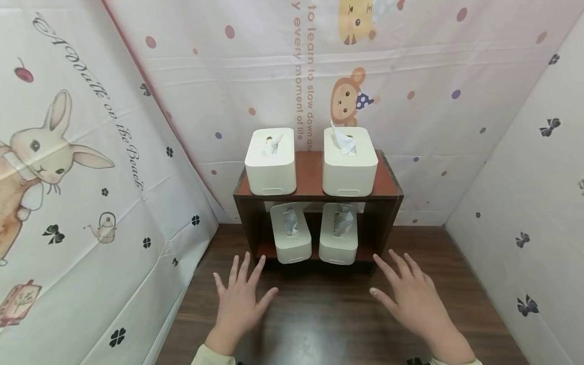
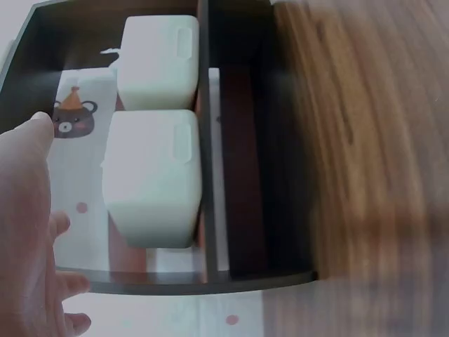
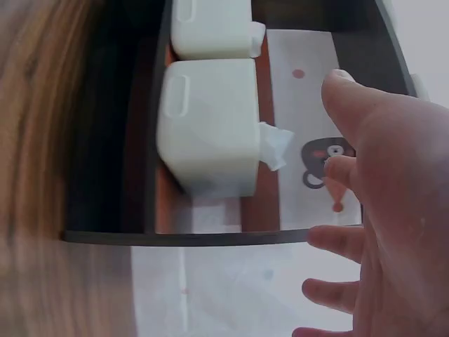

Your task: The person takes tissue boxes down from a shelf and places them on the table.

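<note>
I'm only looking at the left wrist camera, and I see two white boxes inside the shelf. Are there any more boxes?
Observer: Yes, the head view shows two more, a left top box and a right top box, standing on top of the shelf.
Operator: Ooh! Does anything poke out of those?
Observer: Yes, white tissue sticks up from the opening of the right top box.
Operator: And is anything being held on the other side?
Observer: No, the right hand has its fingers spread and holds nothing, near the right end of the shelf.
</note>
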A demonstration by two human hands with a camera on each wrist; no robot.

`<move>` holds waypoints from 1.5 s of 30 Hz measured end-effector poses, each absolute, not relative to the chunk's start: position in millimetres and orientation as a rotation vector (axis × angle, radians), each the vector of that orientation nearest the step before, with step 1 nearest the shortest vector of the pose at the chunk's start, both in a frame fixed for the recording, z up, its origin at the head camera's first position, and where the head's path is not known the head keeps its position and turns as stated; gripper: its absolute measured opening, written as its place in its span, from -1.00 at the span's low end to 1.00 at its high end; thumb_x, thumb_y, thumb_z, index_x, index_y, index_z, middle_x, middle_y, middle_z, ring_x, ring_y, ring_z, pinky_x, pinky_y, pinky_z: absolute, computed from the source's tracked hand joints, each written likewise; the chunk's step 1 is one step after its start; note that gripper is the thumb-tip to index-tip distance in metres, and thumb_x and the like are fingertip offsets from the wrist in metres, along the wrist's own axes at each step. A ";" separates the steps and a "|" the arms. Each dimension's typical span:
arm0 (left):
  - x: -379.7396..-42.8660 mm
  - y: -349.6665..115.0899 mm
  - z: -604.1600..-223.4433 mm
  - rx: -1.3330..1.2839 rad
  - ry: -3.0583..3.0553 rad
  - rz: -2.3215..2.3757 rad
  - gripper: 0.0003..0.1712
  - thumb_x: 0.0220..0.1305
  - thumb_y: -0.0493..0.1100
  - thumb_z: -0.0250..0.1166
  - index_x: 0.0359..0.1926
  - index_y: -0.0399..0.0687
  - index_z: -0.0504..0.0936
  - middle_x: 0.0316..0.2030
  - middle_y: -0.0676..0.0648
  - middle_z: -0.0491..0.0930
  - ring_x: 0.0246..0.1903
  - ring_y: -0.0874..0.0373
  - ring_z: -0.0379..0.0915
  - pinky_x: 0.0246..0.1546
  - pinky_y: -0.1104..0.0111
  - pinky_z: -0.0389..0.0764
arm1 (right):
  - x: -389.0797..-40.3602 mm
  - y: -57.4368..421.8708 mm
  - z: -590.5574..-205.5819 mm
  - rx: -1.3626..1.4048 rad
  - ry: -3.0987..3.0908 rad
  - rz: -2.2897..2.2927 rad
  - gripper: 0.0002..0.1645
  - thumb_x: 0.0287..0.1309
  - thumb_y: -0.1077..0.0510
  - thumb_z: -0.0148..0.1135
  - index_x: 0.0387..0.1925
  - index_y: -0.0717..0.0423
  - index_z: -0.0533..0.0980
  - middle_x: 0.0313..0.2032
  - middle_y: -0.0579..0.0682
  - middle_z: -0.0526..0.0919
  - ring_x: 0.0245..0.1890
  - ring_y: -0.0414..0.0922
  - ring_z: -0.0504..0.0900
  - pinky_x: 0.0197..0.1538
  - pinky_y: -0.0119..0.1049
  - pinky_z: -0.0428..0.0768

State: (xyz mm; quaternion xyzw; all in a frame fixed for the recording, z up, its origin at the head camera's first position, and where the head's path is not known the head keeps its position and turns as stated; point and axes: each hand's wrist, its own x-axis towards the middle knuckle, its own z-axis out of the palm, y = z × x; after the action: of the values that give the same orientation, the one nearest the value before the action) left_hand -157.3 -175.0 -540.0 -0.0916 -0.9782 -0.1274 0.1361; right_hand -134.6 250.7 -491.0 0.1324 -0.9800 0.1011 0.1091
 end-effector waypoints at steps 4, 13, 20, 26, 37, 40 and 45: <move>-164.7 -180.5 -529.4 -0.257 -2.814 -0.409 0.05 0.44 0.62 0.18 0.74 0.28 0.24 0.70 -0.25 0.14 0.71 -0.29 -0.14 0.37 -0.69 -0.22 | -140.5 255.1 -479.3 0.392 -2.877 0.283 -0.01 0.48 -0.44 0.28 0.74 -0.26 0.21 0.63 0.28 0.23 0.55 0.50 0.22 0.18 0.63 0.44; -184.7 -196.2 -504.8 -0.275 -2.729 -0.471 0.00 0.51 0.47 0.27 0.67 -0.03 0.31 0.60 -0.33 0.28 0.59 -0.35 0.15 0.42 -0.56 0.09 | -150.2 265.0 -454.1 0.403 -2.875 0.246 -0.02 0.51 -0.42 0.26 0.73 -0.15 0.24 0.63 0.32 0.23 0.53 0.50 0.25 0.15 0.61 0.47; -202.4 -205.8 -471.3 -0.315 -2.556 -0.499 -0.08 0.60 0.27 0.29 0.68 -0.14 0.26 0.52 -0.37 0.37 0.44 -0.39 0.37 0.24 -0.38 0.49 | -155.0 277.4 -427.4 0.418 -2.785 0.239 -0.08 0.48 -0.28 0.38 0.64 0.06 0.36 0.53 0.36 0.36 0.37 0.48 0.46 0.08 0.52 0.56; -221.4 -214.5 -442.6 -0.366 -2.411 -0.530 0.03 0.56 0.13 0.38 0.77 -0.04 0.03 0.47 -0.44 0.36 0.33 -0.48 0.43 0.11 -0.42 0.54 | -165.3 289.1 -396.9 0.457 -2.711 0.214 0.06 0.40 -0.23 0.49 0.69 0.07 0.25 0.49 0.39 0.38 0.22 0.48 0.59 -0.03 0.49 0.61; -245.8 -213.8 -410.1 -0.390 -2.421 -0.529 -0.17 0.66 0.18 0.23 0.77 0.16 0.17 0.40 -0.40 0.49 0.28 -0.46 0.50 0.18 -0.40 0.52 | -177.2 295.9 -348.7 0.465 -2.747 0.137 0.13 0.38 -0.29 0.47 0.73 0.06 0.18 0.50 0.38 0.34 0.10 0.42 0.66 -0.15 0.38 0.68; -250.5 -211.3 -402.6 -0.387 -2.468 -0.538 -0.19 0.69 0.21 0.18 0.77 0.19 0.17 0.40 -0.38 0.50 0.29 -0.44 0.50 0.21 -0.38 0.51 | -180.8 295.2 -335.3 0.484 -2.729 0.106 0.12 0.39 -0.30 0.47 0.72 0.06 0.20 0.51 0.36 0.35 0.10 0.39 0.67 -0.18 0.36 0.69; -258.8 -206.8 -390.9 -0.397 -2.526 -0.540 -0.19 0.72 0.27 0.08 0.79 0.22 0.11 0.45 -0.37 0.48 0.32 -0.42 0.50 0.25 -0.37 0.50 | -186.6 289.0 -313.2 0.507 -2.673 0.075 0.08 0.41 -0.31 0.45 0.72 0.02 0.22 0.48 0.31 0.41 0.06 0.35 0.69 -0.21 0.34 0.68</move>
State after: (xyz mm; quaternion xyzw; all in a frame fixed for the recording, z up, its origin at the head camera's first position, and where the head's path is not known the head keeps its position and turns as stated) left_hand -258.8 -206.8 -390.9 -0.1467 -0.9330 -0.1996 0.2609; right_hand -186.6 289.0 -313.2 0.1822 -0.9605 0.0269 0.2086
